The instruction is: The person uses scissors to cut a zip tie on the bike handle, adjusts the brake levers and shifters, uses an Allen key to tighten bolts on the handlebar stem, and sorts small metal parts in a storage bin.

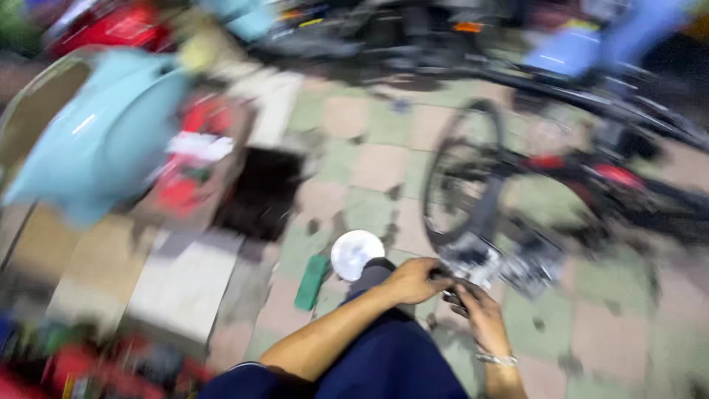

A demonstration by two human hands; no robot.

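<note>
Blur hides what your left hand (416, 279) and right hand (480, 314) pinch: your fingers curl round a small dark part (447, 284), just below the bicycle wheel (461, 177), wrists bent inward.

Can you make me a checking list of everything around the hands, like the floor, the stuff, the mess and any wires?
Surface: tiled floor in pale green and pinkish squares, with dark stains.
Job's things: a small dark part between both hands, too blurred to identify; shiny metal parts on the floor just beyond it.
Clutter: white round lid, green flat block, open box of red items, dark tray, cardboard sheets.
Grippers: left hand and right hand meet on the small part; the right wrist wears a bracelet.
Cables: nothing seen.
Surroundings: bicycle wheel lying by a dark frame, light blue scooter panel.
</note>
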